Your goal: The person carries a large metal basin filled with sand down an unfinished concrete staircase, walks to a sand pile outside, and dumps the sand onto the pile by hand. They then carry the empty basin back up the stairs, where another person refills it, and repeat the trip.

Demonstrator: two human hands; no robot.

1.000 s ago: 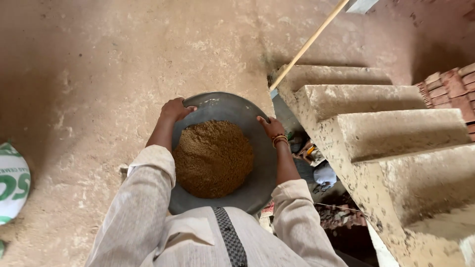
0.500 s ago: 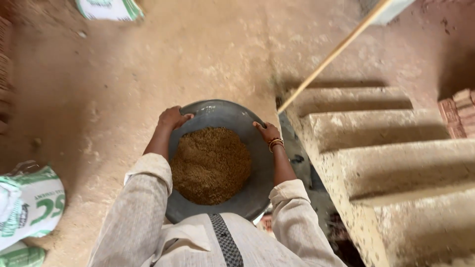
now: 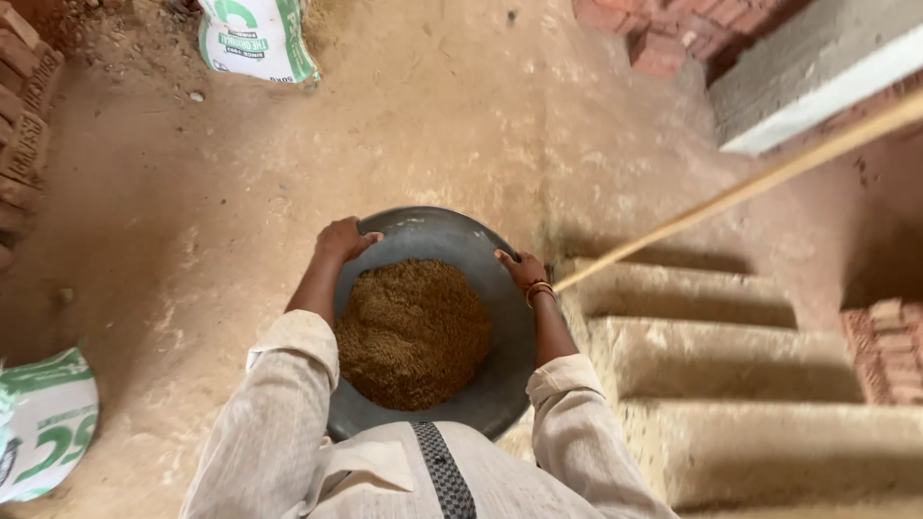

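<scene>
I hold a round grey metal pan (image 3: pixel 452 235) in front of my chest, filled with a heap of brown sand (image 3: pixel 411 332). My left hand (image 3: pixel 343 238) grips the pan's far left rim. My right hand (image 3: pixel 520 268), with bangles at the wrist, grips the right rim. Both arms are in pale long sleeves.
Rough concrete steps (image 3: pixel 731 384) lie to my right, with a long wooden pole (image 3: pixel 750 183) leaning across them. Green-and-white sacks lie at the top (image 3: pixel 255 38) and lower left (image 3: pixel 43 432). Red bricks are stacked at the far left (image 3: pixel 24 86), top right (image 3: pixel 692 29) and right edge (image 3: pixel 889 346).
The view has swung so the steps sit lower right and more dirt floor, a far sack and bricks appear. My hands keep the same grip on the pan.
</scene>
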